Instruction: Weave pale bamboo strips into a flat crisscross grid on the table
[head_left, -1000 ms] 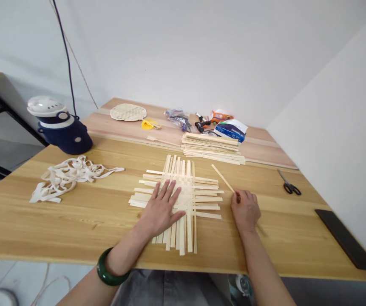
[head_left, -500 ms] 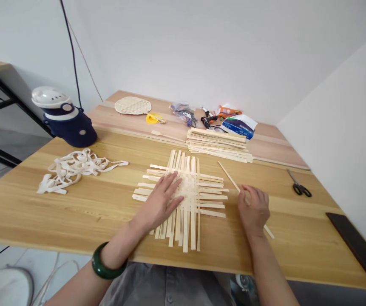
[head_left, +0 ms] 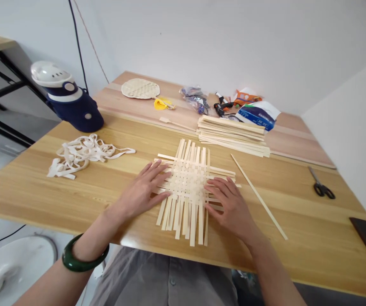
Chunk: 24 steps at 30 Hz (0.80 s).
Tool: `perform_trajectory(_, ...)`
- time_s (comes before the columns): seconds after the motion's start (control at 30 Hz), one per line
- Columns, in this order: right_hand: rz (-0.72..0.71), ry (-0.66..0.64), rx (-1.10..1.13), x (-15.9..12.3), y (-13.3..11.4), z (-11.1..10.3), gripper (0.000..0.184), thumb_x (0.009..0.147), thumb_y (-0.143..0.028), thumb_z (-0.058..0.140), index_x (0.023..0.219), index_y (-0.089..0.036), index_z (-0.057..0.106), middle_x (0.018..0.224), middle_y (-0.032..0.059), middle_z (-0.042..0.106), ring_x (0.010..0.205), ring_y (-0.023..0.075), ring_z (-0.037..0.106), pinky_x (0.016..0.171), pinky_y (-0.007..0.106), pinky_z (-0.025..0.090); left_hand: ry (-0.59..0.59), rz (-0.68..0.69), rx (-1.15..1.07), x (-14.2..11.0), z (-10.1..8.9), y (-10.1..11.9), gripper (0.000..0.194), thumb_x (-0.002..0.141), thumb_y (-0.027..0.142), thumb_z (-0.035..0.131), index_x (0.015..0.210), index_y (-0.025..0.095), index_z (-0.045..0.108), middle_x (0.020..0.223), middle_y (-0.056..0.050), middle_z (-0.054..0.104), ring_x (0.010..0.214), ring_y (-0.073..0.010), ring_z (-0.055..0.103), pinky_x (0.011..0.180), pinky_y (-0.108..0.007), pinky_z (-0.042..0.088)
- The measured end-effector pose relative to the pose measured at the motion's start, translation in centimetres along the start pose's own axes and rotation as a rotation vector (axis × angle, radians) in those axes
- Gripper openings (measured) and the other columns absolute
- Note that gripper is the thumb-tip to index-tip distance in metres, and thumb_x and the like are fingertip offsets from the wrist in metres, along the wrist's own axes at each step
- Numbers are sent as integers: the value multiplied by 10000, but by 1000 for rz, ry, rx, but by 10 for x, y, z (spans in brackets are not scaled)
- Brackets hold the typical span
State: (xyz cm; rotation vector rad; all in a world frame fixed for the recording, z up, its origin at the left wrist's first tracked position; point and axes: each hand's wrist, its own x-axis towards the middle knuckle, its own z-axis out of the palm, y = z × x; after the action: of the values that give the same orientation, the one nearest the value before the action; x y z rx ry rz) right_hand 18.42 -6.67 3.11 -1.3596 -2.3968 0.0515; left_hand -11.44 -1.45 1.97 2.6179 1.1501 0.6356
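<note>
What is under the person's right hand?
The right hand rests on the edge of the woven bamboo strips; strip ends show beside it, but the part under the palm is covered.

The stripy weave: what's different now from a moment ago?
The right hand let go of the loose strip, which lies on the table beside the weave, and moved left onto the weave. The left hand slid left to its edge. The stacked strips stayed put.

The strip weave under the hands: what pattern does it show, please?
The weave is checkerboard, best in the head view.
</note>
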Motion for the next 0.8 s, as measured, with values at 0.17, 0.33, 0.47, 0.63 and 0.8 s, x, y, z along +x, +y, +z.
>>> perform_trajectory(0.17, 33, -73, 5, 2, 0, 2, 334, 881, -274, 589, 1212, -227, 602, 1286, 72, 629, 1252, 241, 541, 1197, 553, 260, -63, 22, -23, 0, -3, 4, 504, 953, 489, 534, 1358, 189, 549, 1515, -119, 442, 1453, -290, 324, 1195, -511, 298)
perform_trajectory(0.33, 89, -137, 12, 4, -2, 2, 310, 861, -244, 578, 1169, -250, 605, 1286, 54, 620, 1221, 234, 565, 1192, 568, 262, -102, 32, -86, -1, 6, 0, 474, 967, 430, 526, 1382, 202, 535, 1492, -120, 473, 1425, -270, 379, 1185, -498, 319)
perform_trajectory(0.47, 110, -146, 19, 5, -5, 4, 312, 850, -207, 573, 1160, -247, 592, 1282, 53, 610, 1221, 243, 552, 1176, 555, 300, -87, 21, -124, -3, 12, -5, 434, 976, 389, 517, 1361, 192, 555, 1493, -119, 471, 1431, -266, 369, 1183, -502, 326)
perform_trajectory(0.63, 160, -158, 54, 9, -5, 5, 315, 807, -190, 598, 1119, -228, 595, 1257, 69, 611, 1183, 266, 543, 1025, 475, 479, -80, 23, -170, -5, 14, -8, 419, 992, 354, 495, 1377, 195, 536, 1504, -113, 456, 1441, -254, 352, 1187, -507, 320)
perform_trajectory(0.8, 140, -169, 36, 15, -7, 4, 319, 780, -152, 574, 1092, -221, 596, 1228, 67, 623, 1148, 263, 563, 942, 418, 531, -85, 23, -192, -5, 15, -12, 412, 992, 362, 499, 1372, 208, 540, 1499, -108, 464, 1441, -254, 353, 1186, -509, 324)
